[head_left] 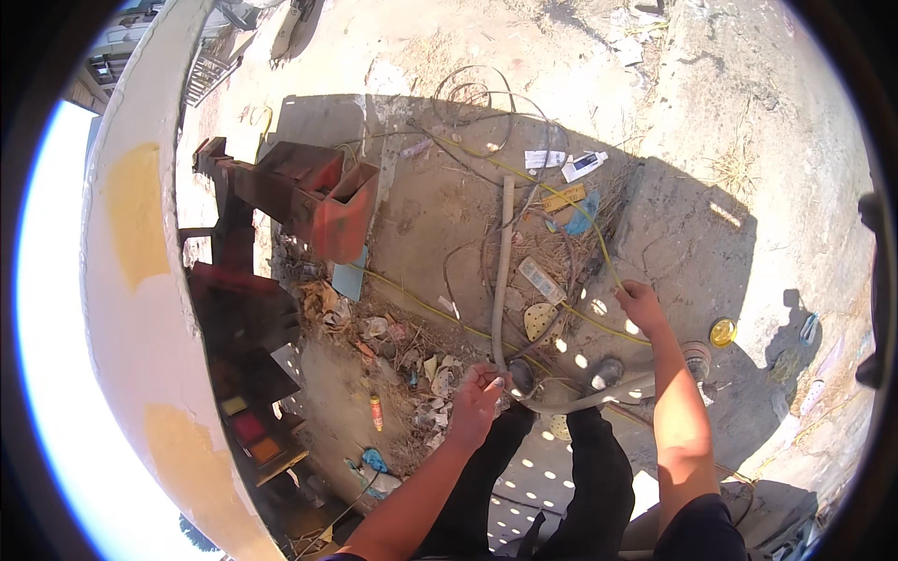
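Shaded, littered ground (421, 220) surrounded the grey hose (505, 262). To its right, the right hand (638, 307) pinched the yellow cord (608, 257), apparently guiding it; the next move likely called for keeping it clear of the hose. By the hose's bend, whatever the left hand's (477, 393) curled fingers gripped was indistinguishable.

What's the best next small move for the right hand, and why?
Probably ease the yellow cord up slightly with the right hand: the hand seems to be pinching it, and the cord runs off past the far end of the grey hose and near loops of dark cable, where it might snag.
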{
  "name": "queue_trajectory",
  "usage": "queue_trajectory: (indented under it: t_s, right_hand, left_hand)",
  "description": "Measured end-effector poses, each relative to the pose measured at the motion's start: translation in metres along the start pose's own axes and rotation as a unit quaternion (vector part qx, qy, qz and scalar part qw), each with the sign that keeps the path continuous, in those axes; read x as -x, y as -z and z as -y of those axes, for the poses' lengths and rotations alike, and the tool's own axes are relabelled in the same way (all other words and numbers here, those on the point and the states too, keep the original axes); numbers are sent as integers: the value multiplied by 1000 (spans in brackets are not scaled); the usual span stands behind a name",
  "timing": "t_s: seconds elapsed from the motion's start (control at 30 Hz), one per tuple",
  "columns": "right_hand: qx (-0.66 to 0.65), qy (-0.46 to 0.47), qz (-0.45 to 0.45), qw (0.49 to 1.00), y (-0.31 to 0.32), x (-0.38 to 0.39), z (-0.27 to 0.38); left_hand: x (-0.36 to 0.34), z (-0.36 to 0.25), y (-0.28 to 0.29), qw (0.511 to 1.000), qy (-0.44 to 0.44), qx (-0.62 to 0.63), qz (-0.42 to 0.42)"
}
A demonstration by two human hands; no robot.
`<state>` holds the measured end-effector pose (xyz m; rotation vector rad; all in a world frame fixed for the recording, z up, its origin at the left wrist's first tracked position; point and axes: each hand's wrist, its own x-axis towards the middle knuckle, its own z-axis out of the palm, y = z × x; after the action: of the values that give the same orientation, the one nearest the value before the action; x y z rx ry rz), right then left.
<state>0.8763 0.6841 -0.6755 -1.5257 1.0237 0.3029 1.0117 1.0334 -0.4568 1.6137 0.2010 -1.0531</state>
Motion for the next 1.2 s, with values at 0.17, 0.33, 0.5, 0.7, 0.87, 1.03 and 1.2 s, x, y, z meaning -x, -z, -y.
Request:
queue_trajectory:
  t_s: [0.17,0.33,0.5,0.7,0.87,1.03,1.2]
  right_hand:
    - [-290,34,322,900,-60,227,101]
    - [-83,169,386,903,-63,333,75]
    - [-60,127,411,901,-16,320,19]
    - [-471,-131,288,823,-38,236,60]
    - [-492,-162,352,780,-78,248,132]
    - [21,80,207,975,-111,320,122]
    - [186,-62,336,921,-162,354,93]
  left_hand:
    - [-36,1,-25,988,137,-46,-62]
    - [-62,-41,-32,957,143,237,-91]
    - [-22,-39,-21,995,96,-29,23]
    - [120,-27,-72,765,-205,-444,420]
    - [195,17,-74,632,-298,-436,567]
    - [236,-1,-65,580,-306,-476,586]
    - [274,-15,-78,568,-332,-446,607]
